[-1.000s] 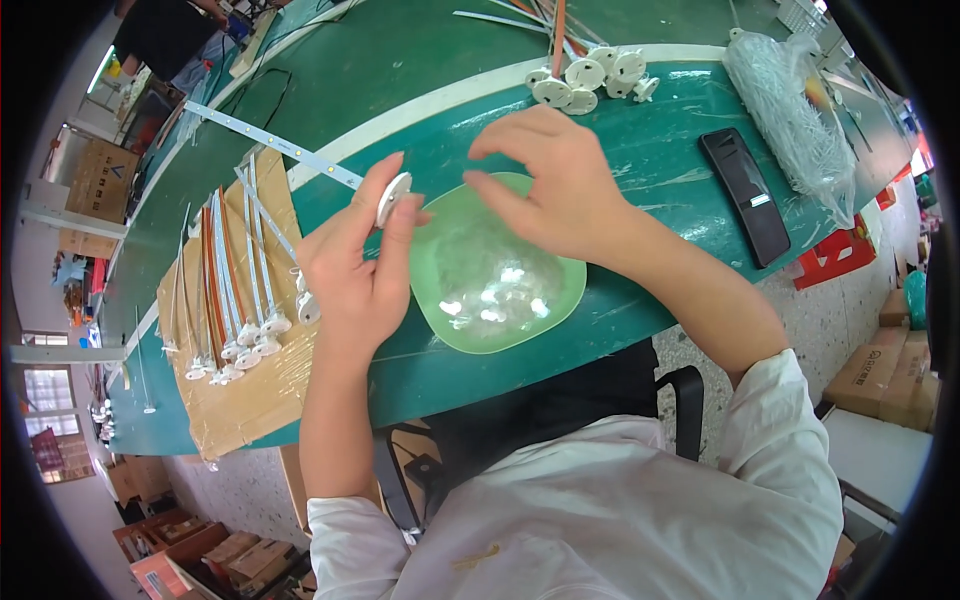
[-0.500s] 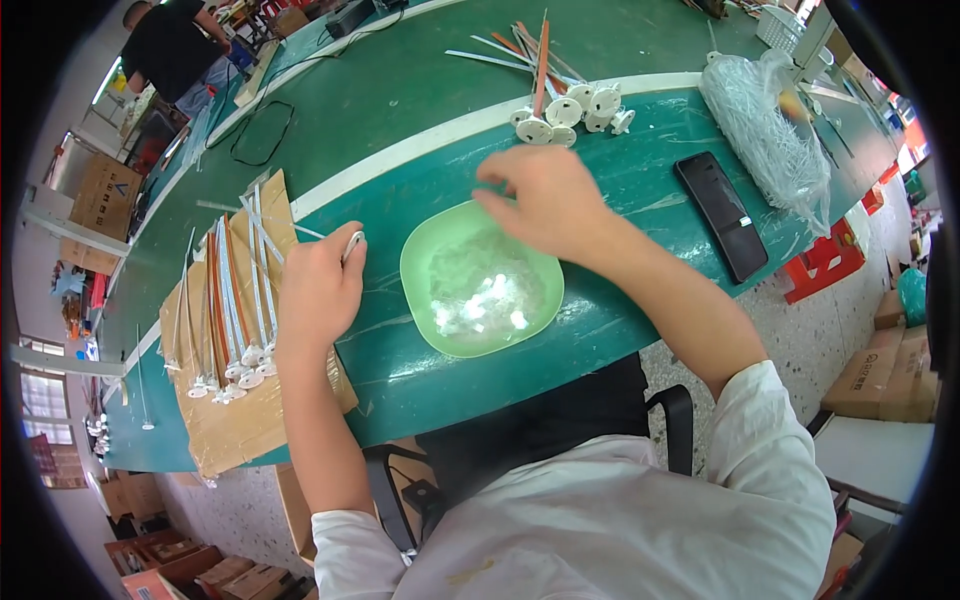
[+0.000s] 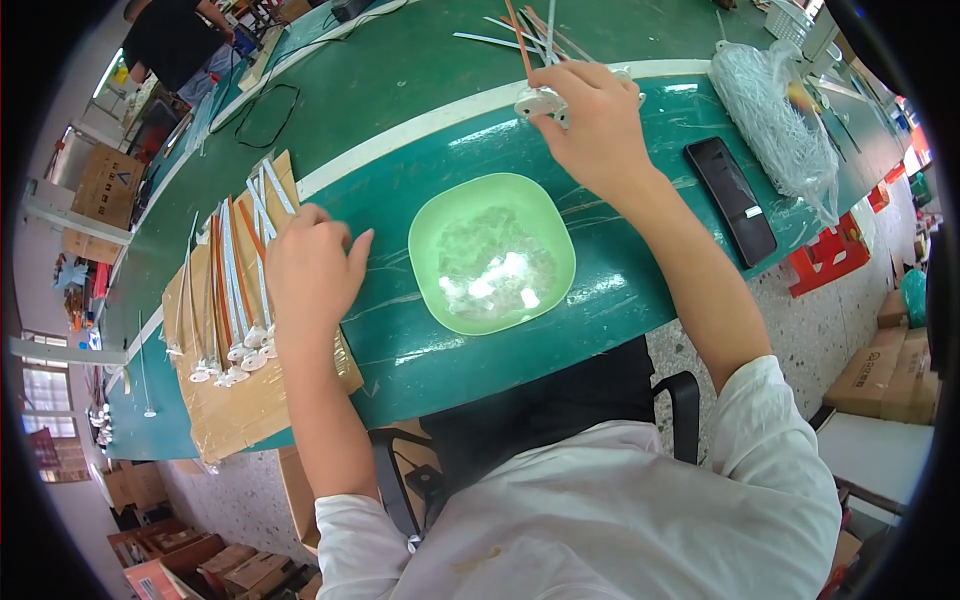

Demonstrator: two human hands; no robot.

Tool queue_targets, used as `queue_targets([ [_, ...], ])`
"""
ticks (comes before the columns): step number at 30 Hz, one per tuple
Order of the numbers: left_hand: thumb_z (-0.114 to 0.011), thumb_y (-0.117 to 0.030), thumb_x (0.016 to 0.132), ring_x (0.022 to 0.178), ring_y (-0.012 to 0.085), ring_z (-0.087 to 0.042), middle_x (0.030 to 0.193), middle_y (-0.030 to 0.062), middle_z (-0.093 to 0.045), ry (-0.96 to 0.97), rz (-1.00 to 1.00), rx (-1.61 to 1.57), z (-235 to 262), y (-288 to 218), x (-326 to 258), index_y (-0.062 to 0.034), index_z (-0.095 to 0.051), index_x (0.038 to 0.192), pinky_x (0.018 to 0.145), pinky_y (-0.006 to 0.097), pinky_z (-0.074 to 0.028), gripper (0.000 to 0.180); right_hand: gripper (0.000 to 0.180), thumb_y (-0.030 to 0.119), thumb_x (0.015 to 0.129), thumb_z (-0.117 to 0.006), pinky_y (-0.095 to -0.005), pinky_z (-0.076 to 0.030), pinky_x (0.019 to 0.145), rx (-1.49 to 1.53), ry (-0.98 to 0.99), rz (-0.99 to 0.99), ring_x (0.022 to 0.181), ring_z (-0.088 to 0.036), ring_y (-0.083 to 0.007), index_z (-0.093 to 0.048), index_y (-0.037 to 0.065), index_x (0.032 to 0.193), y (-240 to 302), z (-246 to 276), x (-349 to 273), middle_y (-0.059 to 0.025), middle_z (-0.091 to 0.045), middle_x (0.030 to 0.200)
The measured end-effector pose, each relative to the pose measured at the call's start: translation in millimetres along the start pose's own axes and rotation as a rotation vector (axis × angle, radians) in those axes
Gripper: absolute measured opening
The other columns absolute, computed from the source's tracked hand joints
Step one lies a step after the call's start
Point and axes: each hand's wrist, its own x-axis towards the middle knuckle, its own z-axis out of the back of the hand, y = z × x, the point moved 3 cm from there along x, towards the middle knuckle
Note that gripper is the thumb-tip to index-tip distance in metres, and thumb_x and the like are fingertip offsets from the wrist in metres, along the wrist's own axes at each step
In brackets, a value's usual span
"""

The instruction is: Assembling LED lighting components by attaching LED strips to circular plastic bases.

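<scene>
My right hand (image 3: pixel 598 125) is at the far pile of thin strips with round white disc ends. Its thumb and fingers close around a white disc (image 3: pixel 538 101) there, and the hand covers most of the other discs. My left hand (image 3: pixel 315 265) is above the right edge of a cardboard sheet (image 3: pixel 225 425), thumb apart from the curled fingers, with nothing visible in it. Several white and orange-brown disc-ended strips (image 3: pixel 228 280) lie side by side on that sheet. Between my hands stands a light green bowl (image 3: pixel 420 275) containing small clear pieces.
A black phone (image 3: pixel 732 200) lies right of the bowl, beside a clear plastic bag (image 3: pixel 775 130) of thin strands. A black cable (image 3: pixel 268 115) crosses the far left bench. Another person (image 3: pixel 175 45) stands beyond it. A red stool (image 3: pixel 832 258) is on the floor at right.
My right hand has moved from above the bowl to the far discs and closed on one. My left hand no longer shows the disc-ended strip it held and has opened. The view has shifted slightly.
</scene>
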Motion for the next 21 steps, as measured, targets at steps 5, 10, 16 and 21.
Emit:
queue_targets([
  [5, -0.075, -0.015, 0.083, 0.102, 0.0339, -0.066, 0.106, 0.0184, -0.068, -0.301, -0.241, -0.677, 16.1, -36.8, -7.5, -0.0068, -0.049, 0.144, 0.088, 0.043, -0.051, 0.067, 0.036, 0.01, 0.072, -0.085, -0.0323, -0.055, 0.07, 0.449, -0.015, 0.062, 0.074, -0.07, -0.0214, -0.066, 0.003, 0.101, 41.6, 13.7, -3.8, -0.0086, -0.07, 0.087],
  [10, -0.073, -0.01, 0.078, 0.108, 0.039, -0.063, 0.12, 0.0236, -0.063, -0.348, -0.532, -0.817, 8.9, -70.4, -23.5, -0.003, -0.025, 0.156, 0.093, 0.043, -0.051, 0.092, 0.041, 0.016, 0.075, -0.088, -0.0295, -0.055, 0.072, 0.857, 0.208, 0.088, 0.081, -0.07, -0.0157, -0.064, 0.0, 0.104, 75.2, 20.2, -18.9, -0.0109, -0.072, 0.094],
  [16, -0.074, -0.006, 0.073, 0.112, 0.0415, -0.061, 0.125, 0.0231, -0.062, -0.329, -0.633, -1.0, 12.2, -78.7, -23.3, -0.0019, -0.039, 0.149, 0.094, 0.045, -0.051, 0.083, 0.04, 0.022, 0.076, -0.086, -0.0286, -0.053, 0.065, 0.829, 0.163, 0.261, 0.077, -0.069, -0.0221, -0.067, -0.001, 0.103, 78.7, 16.2, -21.1, -0.0127, -0.071, 0.091],
  [21, -0.07, -0.003, 0.075, 0.098, 0.0329, -0.07, 0.11, 0.0189, -0.068, -0.363, -0.626, -0.926, 6.6, -71.4, -21.7, -0.0008, -0.054, 0.137, 0.085, 0.037, -0.054, 0.064, 0.026, 0.019, 0.08, -0.08, -0.027, -0.051, 0.052, 0.734, 0.327, 0.274, 0.061, -0.068, -0.0195, -0.07, -0.001, 0.093, 83.4, 18.1, -23.2, -0.0096, -0.069, 0.074],
])
